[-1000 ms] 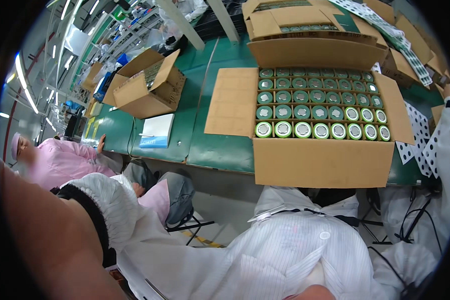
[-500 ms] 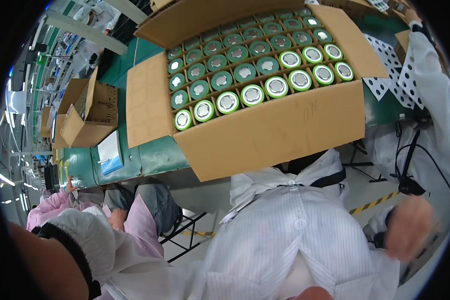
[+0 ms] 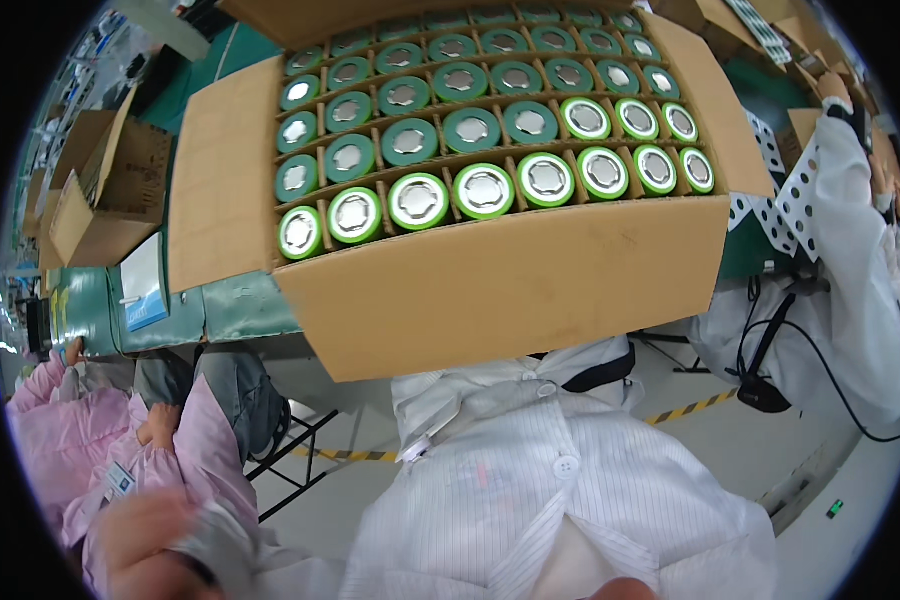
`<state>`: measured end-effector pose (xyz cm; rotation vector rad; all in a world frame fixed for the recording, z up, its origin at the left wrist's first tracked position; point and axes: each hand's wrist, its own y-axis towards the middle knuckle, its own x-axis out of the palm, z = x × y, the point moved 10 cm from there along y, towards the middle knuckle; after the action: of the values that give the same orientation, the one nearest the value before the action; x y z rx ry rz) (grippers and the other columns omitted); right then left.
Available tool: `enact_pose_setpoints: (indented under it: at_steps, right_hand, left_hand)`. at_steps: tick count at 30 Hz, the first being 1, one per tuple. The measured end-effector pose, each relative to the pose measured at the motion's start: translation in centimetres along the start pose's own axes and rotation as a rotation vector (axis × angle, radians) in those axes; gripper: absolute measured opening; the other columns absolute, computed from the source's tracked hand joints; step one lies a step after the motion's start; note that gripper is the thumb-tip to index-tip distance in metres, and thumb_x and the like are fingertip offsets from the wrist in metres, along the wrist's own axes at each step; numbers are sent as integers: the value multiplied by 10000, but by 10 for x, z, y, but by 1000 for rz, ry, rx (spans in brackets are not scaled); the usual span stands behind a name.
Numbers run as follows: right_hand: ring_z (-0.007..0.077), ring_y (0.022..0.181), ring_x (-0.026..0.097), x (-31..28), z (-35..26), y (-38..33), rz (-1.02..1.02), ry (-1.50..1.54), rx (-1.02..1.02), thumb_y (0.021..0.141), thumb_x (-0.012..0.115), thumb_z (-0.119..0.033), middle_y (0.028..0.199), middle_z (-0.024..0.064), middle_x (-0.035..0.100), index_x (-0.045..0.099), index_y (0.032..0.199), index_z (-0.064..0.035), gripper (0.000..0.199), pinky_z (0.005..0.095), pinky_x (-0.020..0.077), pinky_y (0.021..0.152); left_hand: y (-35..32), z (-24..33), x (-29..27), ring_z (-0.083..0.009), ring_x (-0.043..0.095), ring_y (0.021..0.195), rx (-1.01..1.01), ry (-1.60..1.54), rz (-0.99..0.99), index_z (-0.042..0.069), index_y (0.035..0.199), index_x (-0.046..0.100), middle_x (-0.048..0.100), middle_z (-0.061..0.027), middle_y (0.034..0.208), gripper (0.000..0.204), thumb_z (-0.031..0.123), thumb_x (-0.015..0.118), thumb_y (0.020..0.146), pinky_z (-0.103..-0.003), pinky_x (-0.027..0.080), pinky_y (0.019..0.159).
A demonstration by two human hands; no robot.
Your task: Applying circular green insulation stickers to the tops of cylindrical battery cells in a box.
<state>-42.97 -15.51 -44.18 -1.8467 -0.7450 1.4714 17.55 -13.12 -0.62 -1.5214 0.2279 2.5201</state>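
My left hand [image 3: 147, 530] is a smear at the lower left, above a white sleeve with a dark cuff. Its fingers are too blurred to read, and nothing shows in it. My right hand is out of the picture. Ahead stands an open cardboard box [image 3: 520, 290] on a green table, apart from my left hand. Cardboard dividers split it into rows of upright cylindrical battery cells. The near row and the right end of the second row hold bright green-rimmed cells [image 3: 418, 200]. Other cells [image 3: 408, 141] have darker green tops.
Left of the box are a smaller open carton [image 3: 120, 190] and a blue-and-white booklet [image 3: 145, 283] on the table [image 3: 245, 308]. A person in pink [image 3: 85, 430] sits at the left. At the right are a white-sleeved person [image 3: 855, 240], dotted white sheets [image 3: 798, 200] and a black cable.
The view has shifted, so the box looks larger and farther left. My right hand, blurred at the right before, has left the picture. My left hand has swung into a blur at lower left.
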Motion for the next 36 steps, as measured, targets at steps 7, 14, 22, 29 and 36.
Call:
enact_pose_setpoints:
  at_steps: [7, 14, 22, 29, 36]
  right_hand:
    - [233, 656, 629, 12, 3, -44, 62, 202, 221, 732, 726, -216, 726, 98, 663, 620, 688, -32, 217, 394, 488, 607]
    - [208, 638, 617, 44, -5, -81, 102, 390, 322, 728, 738, -216, 712, 83, 654, 610, 679, -39, 224, 378, 482, 589]
    - [179, 618, 604, 80, -16, -113, 128, 585, 437, 722, 751, -216, 695, 66, 644, 598, 668, -47, 235, 359, 476, 568]
    - [154, 600, 593, 97, -31, -131, 117, 757, 538, 717, 763, -216, 681, 52, 635, 587, 659, -54, 246, 343, 471, 550]
    - [61, 553, 513, -5, -46, -37, 62, 1183, 95, 718, 818, -180, 619, -13, 550, 526, 837, -50, 341, 281, 422, 480]
  left_hand:
    - [-26, -113, 313, -212, 672, 747, -784, -716, -359, 11, 1010, 624, 677, -130, 828, 210, 37, 646, 803, -313, 519, 688]
    - [94, -114, 387, -148, 599, 809, -416, -852, -190, 15, 1052, 615, 636, -86, 918, 271, 23, 659, 785, -266, 475, 728]
    - [204, -7, 410, -251, 555, 770, 137, -606, -635, 60, 947, 588, 555, -87, 832, 283, 305, 686, 846, -336, 452, 700]
    - [163, -23, 407, -289, 610, 994, 294, -176, -824, 66, 1122, 561, 613, -129, 1090, 277, 176, 615, 873, -371, 483, 854]
    - [131, -53, 338, -285, 583, 1051, 90, -296, -772, 71, 1170, 535, 571, -136, 1164, 336, 155, 622, 857, -370, 459, 900]
